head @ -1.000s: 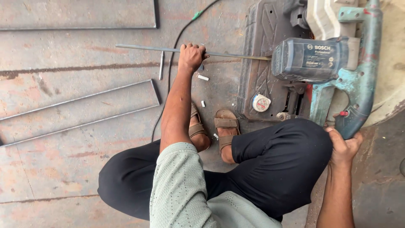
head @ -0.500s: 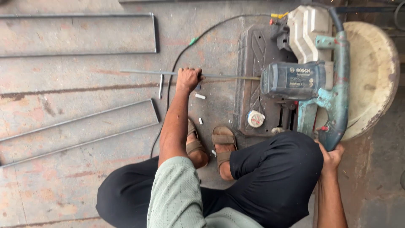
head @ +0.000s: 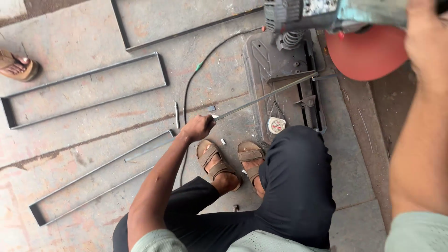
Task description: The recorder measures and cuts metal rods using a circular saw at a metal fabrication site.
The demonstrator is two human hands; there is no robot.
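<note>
frames [head: 84, 91]: flat steel rectangles lying on the rusty floor [head: 56, 154], at the left.
sandalled foot [head: 16, 65]: another person's, at the far left edge.
left hand [head: 198, 128]: fist wrapped around the near end of the rod.
rod [head: 266, 96]: thin steel, running up and right from the fist onto the saw base [head: 261, 60], against its fence.
cable [head: 196, 79]: black, curving past the fist.
saw [head: 326, 14]: raised above the base, red disc [head: 366, 53] beside it.
right hand [head: 427, 42]: up at the saw's handle, blurred; can't tell its grip.
</note>
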